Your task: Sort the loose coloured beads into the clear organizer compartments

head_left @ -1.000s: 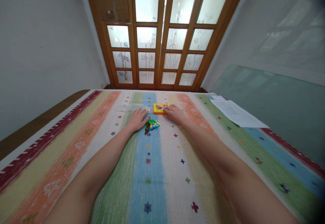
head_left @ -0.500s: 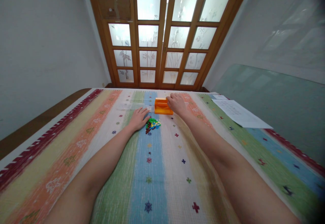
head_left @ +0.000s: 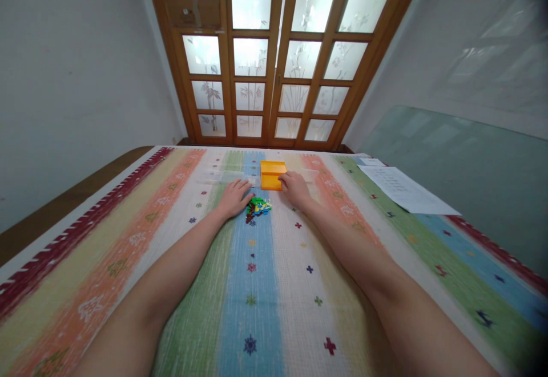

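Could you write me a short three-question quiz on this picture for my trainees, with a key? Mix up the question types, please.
1. Fill in the missing word: The pile of small coloured pieces lies on the tablecloth's ____ stripe.

2. Multiple choice: Which of these is the right hand touching or closest to?
A) the papers
B) the yellow-orange box
C) the door

3. True or false: The yellow-orange box is shut.

Key:
1. Blue.
2. B. The right hand is at the box's right-hand edge.
3. False. The box lies open, with its inside showing.
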Demonstrator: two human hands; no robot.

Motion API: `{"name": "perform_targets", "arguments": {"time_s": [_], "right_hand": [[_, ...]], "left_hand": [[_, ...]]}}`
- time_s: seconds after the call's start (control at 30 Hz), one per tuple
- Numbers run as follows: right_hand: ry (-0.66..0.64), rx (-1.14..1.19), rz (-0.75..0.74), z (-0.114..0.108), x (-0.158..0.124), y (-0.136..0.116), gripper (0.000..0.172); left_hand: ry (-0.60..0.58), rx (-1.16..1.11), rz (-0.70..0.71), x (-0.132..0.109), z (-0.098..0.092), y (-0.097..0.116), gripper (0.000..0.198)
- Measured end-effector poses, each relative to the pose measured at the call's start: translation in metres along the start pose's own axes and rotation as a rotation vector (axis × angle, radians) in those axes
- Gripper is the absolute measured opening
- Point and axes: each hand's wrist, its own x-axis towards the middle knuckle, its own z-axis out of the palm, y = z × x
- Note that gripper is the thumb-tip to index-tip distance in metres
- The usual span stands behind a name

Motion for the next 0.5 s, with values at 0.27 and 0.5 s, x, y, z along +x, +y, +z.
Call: {"name": "perform_targets", "arguments": {"time_s": [0.27,0.5], "right_hand": [[0.081,0.110,0.236,-0.002,-0.030,0.035,0.029],[0.072,0.281,0.261,-0.004,-0.032,0.040,0.029]], "left_hand": [[0.034,-0.021,0.022,-0.001,-0.006,0.005,0.048],[0.079,-0.029,0.000,0.000,-0.013,0.006,0.040]]}}
